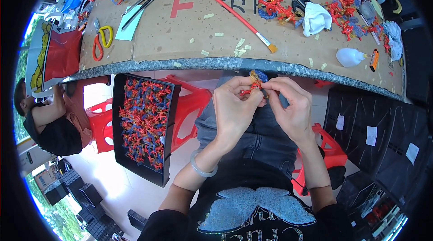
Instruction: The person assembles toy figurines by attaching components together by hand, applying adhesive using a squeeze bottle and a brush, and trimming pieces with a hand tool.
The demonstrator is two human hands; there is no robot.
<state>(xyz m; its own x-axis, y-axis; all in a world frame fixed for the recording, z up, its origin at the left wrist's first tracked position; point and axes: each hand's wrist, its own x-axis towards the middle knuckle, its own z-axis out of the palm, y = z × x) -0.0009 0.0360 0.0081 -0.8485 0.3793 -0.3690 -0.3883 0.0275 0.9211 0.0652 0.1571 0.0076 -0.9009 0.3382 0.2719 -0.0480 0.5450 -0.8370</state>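
My left hand and my right hand meet over my lap, just below the table's stone edge. Both pinch one small ornament of red, blue and gold parts between thumbs and fingertips. A pale bangle sits on my left wrist. More of the same red and blue pieces lie scattered along the far side of the cardboard-covered table.
A black tray full of red and blue pieces rests on red stools at my left. On the table lie a long red brush, orange-yellow scissors, a white cloth, a white squeeze bottle. A person sits far left. Black trays stand right.
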